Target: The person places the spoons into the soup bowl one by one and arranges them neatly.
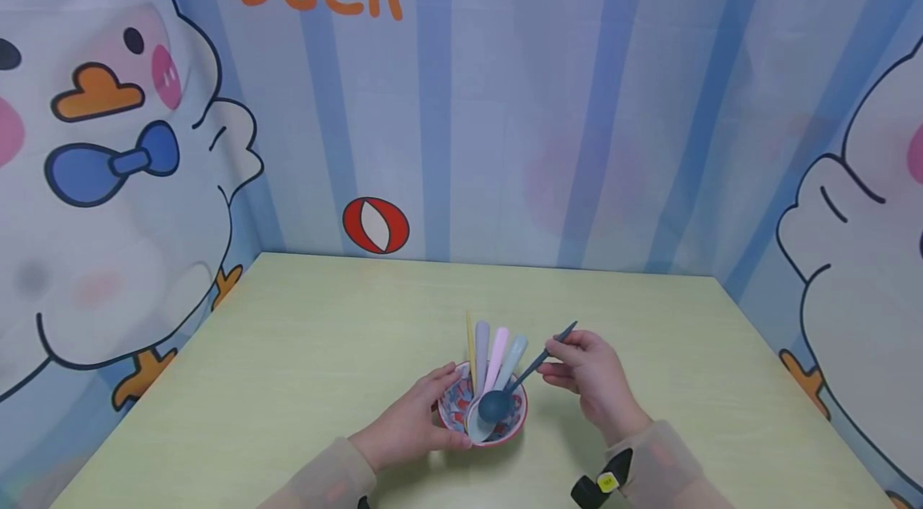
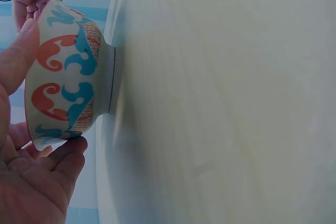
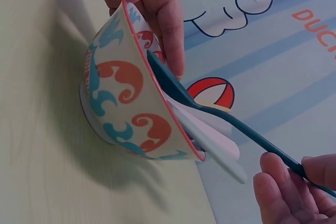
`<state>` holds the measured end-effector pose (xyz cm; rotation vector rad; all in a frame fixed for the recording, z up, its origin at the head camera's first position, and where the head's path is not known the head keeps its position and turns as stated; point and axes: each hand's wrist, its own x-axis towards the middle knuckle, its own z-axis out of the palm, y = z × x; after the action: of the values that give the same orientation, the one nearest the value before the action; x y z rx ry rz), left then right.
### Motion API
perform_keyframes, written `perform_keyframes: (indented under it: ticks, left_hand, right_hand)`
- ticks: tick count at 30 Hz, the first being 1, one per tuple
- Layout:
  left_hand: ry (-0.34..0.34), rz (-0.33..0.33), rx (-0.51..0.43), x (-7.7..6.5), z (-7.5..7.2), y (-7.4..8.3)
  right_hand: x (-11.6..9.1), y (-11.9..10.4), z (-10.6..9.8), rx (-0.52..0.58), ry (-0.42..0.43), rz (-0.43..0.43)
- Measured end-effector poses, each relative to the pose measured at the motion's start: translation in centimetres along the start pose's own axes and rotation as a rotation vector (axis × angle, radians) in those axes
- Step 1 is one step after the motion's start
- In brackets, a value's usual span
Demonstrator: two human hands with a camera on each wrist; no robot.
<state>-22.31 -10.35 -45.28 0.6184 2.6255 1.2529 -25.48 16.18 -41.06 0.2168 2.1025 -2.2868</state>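
A patterned bowl (image 1: 525, 415), white with red and blue swirls and a red rim, stands on the table. My left hand (image 1: 405, 422) grips its left side, thumb near the front and fingers toward the back. Between thumb and fingertips, my right hand (image 1: 597, 382) pinches the handle of a dark teal spoon (image 1: 495, 406), whose head is at the bowl's opening. Handles lean out of the bowl's back: a thin yellow one (image 1: 471, 342), a lavender one (image 1: 482, 339), a pink one (image 1: 498, 350) and a pale blue-grey one (image 1: 514, 355). Their lower ends are partly hidden.
The pale yellow table (image 1: 324, 333) reaches back to a blue striped backdrop (image 1: 490, 132) with duck drawings and a red-and-white ball print. A black strap device with a yellow tag (image 1: 607, 482) is on the right wrist.
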Motion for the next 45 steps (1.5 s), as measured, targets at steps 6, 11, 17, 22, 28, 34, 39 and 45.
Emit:
perform_keyframes:
  ticks: [6, 11, 17, 22, 28, 34, 39, 45]
  left_hand:
    - [-0.007, -0.007, -0.005, 0.0, -0.1, 0.0]
    - [-0.016, -0.014, -0.014, 0.0, -0.2, 0.2]
    - [-0.015, -0.012, -0.019, -0.1, -0.2, 0.2]
    - [-0.012, -0.001, -0.017, -0.1, -0.2, 0.2]
    - [-0.012, 0.004, -0.019, 0.0, -0.2, 0.1]
    - [-0.016, -0.004, -0.021, 0.0, -0.1, 0.0]
    - [-0.018, -0.016, -0.021, 0.1, -0.1, 0.0]
    - [-0.020, -0.027, -0.029, 0.1, -0.1, -0.1]
  right_hand:
    - [0.1, 0.5, 0.6, -0.028, -0.031, -0.006]
    - [0.2, 0.8, 1.1, -0.064, -0.041, -0.002]
    - [0.2, 1.0, 1.6, -0.112, -0.036, 0.010]
    - [0.5, 1.3, 1.9, -0.157, -0.028, -0.002]
    - [1.0, 1.9, 2.1, -0.216, -0.001, 0.008]
    - [1.1, 2.3, 2.3, -0.268, 0.017, 0.004]
    - [1.1, 2.4, 2.4, -0.295, 0.023, 0.003]
    - [1.0, 2.5, 2.5, -0.308, 0.023, 0.012]
